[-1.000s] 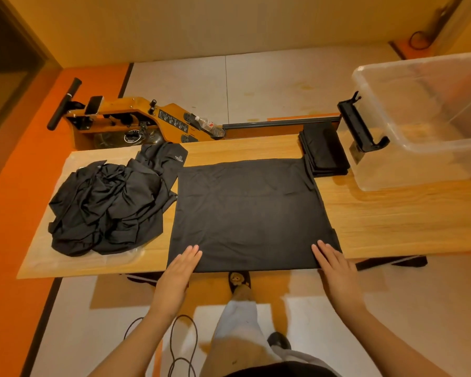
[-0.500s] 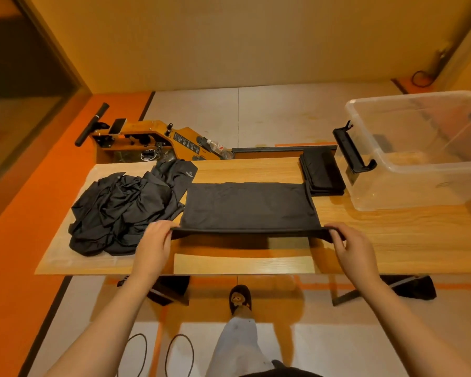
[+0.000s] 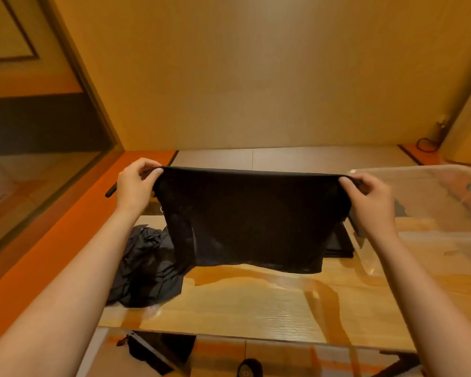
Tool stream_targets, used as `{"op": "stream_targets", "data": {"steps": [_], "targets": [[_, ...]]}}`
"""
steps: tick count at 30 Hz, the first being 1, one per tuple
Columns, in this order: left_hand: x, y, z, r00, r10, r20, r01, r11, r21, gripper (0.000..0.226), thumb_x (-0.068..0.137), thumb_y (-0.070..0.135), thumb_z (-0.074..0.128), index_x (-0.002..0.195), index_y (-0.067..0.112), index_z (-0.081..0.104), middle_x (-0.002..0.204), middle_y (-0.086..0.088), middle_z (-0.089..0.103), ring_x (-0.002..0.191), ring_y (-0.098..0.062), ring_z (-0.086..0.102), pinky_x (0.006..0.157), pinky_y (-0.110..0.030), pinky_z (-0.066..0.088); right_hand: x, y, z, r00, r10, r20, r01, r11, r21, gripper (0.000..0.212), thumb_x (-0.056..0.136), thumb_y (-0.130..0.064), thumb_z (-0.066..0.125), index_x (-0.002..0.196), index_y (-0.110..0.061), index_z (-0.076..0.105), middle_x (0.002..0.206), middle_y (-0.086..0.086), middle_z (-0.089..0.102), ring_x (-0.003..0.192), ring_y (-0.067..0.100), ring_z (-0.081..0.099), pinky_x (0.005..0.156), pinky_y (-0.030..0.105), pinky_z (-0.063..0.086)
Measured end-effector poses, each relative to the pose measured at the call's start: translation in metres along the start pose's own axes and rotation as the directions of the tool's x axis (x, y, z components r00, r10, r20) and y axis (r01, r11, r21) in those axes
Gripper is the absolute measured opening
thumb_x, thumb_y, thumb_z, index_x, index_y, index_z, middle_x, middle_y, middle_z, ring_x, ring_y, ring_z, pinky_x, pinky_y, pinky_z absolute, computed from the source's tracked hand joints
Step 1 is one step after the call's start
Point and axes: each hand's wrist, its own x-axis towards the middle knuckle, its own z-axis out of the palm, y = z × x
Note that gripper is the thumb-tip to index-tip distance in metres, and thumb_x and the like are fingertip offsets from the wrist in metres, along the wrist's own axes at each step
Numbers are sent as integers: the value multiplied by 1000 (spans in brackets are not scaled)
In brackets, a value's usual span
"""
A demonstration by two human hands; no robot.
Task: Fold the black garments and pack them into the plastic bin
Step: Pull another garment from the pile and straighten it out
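Left hand (image 3: 135,183): pinches black garment (image 3: 250,219) top edge, 10 o'clock.
Right hand (image 3: 370,195): pinches opposite corner, 2 o'clock.
Garment: hangs above wooden table (image 3: 256,303).
Plastic bin (image 3: 433,213): 3 o'clock.

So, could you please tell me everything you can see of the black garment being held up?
The black garment hangs in the air as a wide, roughly rectangular sheet of thin, soft-looking cloth, slightly sheer near its lower edge. Its top edge is pulled taut and level; the left hand pinches one upper corner, the right hand the other. The wavy lower edge hangs over the wooden table; whether it touches is unclear.
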Motion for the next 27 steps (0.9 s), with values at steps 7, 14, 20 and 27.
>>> {"op": "stream_targets", "data": {"steps": [7,14,20,27], "targets": [[61,-2,-27,989,20,-146,-25,999,-33,9,93,15,61,96,15,69,93,0,67,93,-14,61,74,-21,49,16,-53,14,992,-80,100,65,988,142,10,91,-20,61,91,-13,69,83,0,68,79,5,63,66,16,49],[127,13,-4,984,95,-149,-87,994,59,11,93,19,62,96,17,71,93,7,67,90,-9,60,76,-16,43,-4,-61,42,993,10,115,-37,972,230,14,91,-14,61,80,-8,68,72,4,67,68,11,62,59,19,46],[163,49,150,963,178,202,-188,982,33,10,91,18,63,96,16,72,98,2,71,93,-17,63,81,-31,48,-34,19,30,915,403,-24,-387,892,234,24,92,-11,60,72,3,58,51,10,45,48,10,45,45,17,40],[60,56,313,670,176,722,-244,970,-10,49,96,26,58,142,17,45,146,-5,46,136,-23,40,109,-36,32,-104,133,-8,704,695,-148,-709,678,-191,25,92,-22,62,116,-16,57,111,2,63,103,18,57,80,30,43]]}}
